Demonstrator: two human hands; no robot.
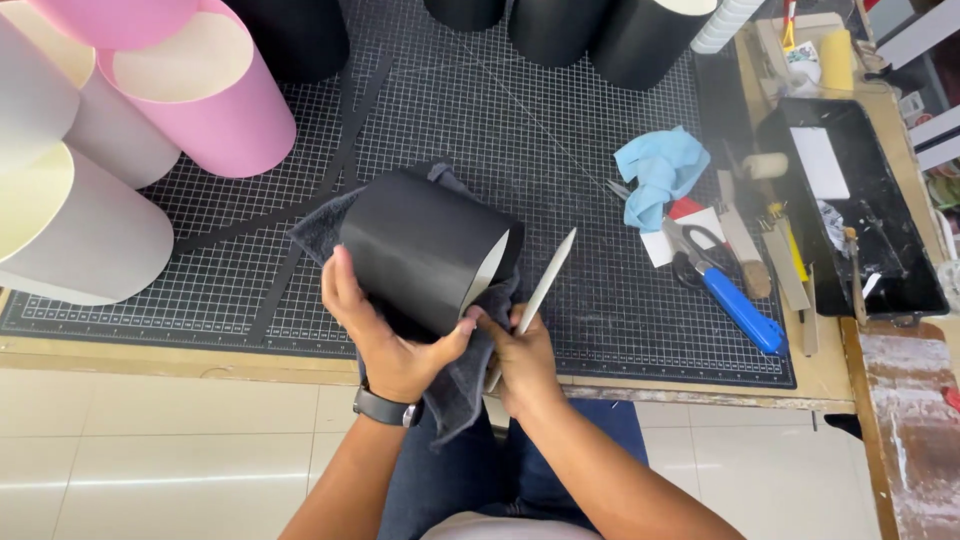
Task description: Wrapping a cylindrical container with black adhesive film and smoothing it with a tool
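Note:
A black cylinder [420,245] with a cream inside lies on its side over a dark grey cloth [318,232] at the near edge of the black gridded cutting mat [560,150]. My left hand [385,335] cups the cylinder from below, thumb at its open rim. My right hand [522,362] holds a slim cream folding tool [548,280] that points up and away, its fingers touching the cylinder's rim.
Pink [205,95] and pale grey cylinders [70,230] lie at the left, black ones [600,35] at the back. To the right are a blue cloth [660,170], scissors [695,250], a blue-handled cutter [740,310] and a black tray [860,200].

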